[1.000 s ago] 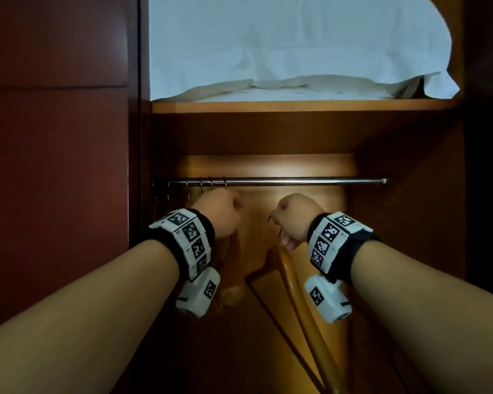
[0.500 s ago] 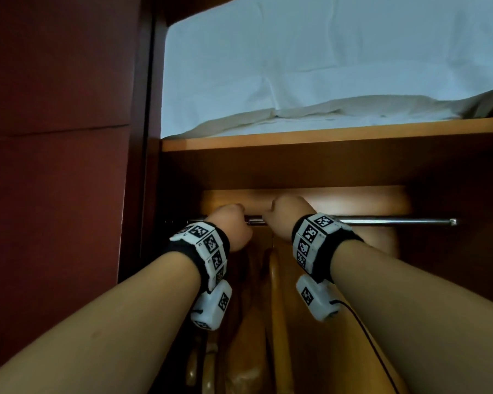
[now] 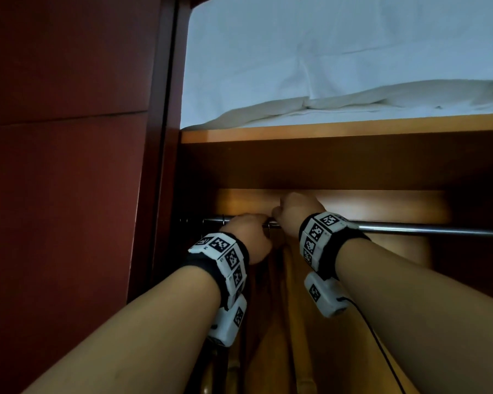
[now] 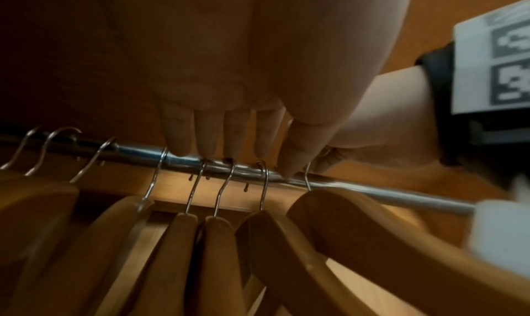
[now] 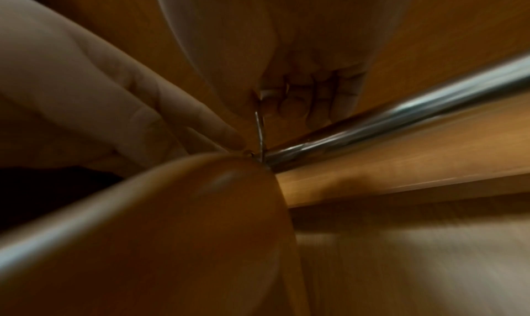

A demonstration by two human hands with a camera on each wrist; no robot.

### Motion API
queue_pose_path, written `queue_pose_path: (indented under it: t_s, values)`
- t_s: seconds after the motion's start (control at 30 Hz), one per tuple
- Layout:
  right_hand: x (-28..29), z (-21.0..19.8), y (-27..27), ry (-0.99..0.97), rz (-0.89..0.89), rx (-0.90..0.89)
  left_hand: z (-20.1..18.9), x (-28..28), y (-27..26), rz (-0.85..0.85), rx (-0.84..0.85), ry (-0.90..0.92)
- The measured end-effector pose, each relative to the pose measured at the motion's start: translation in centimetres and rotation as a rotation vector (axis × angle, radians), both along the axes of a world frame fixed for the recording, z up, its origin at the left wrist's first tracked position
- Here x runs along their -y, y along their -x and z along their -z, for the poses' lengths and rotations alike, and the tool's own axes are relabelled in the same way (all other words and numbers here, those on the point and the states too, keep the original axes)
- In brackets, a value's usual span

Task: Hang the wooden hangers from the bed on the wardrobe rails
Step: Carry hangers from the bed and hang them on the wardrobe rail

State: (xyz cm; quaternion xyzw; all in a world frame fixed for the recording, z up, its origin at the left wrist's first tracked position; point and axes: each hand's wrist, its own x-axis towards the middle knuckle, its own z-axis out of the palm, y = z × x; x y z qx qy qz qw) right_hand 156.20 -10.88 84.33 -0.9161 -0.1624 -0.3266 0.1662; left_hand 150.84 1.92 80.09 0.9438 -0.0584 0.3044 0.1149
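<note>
Wooden hangers point(image 4: 212, 253) crowd our wardrobe rail point(image 3: 410, 230).
Our right hand point(image 3: 298, 213) pinches one hanger's hook point(image 5: 260, 135) above it; left hand point(image 3: 248, 237) rests straight fingers point(image 4: 206, 135) there. No readable writing.

Rail point(image 3: 410, 229) runs across wardrobe, under shelf point(image 3: 339, 131); bedding point(image 3: 339, 66) on shelf. Hangers point(image 4: 183, 241) hang at rail's left part. Left hand point(image 3: 248, 237) on rail, right hand point(image 3: 296, 214) just right of it, holding rightmost hanger point(image 4: 358, 225).
</note>
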Motion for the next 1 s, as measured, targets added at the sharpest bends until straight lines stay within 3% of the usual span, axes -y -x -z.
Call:
queue_pose_path:
  t_s: [0.3,0.7,1.0]
  values:
    - [-1.1,-1.1,-0.1,0.027,0.113,-0.009,0.3,0.1,-0.6,-0.006,-0.005,-0.057]
    - [0.0,0.3,-2.0,0.136,0.099,0.057,0.4,0.6,-0.3,-0.015,0.0,-0.037]
    - [2.2,1.3,0.9,0.201,0.107,0.064,0.2,1.1,1.9,0.085,0.013,0.103]
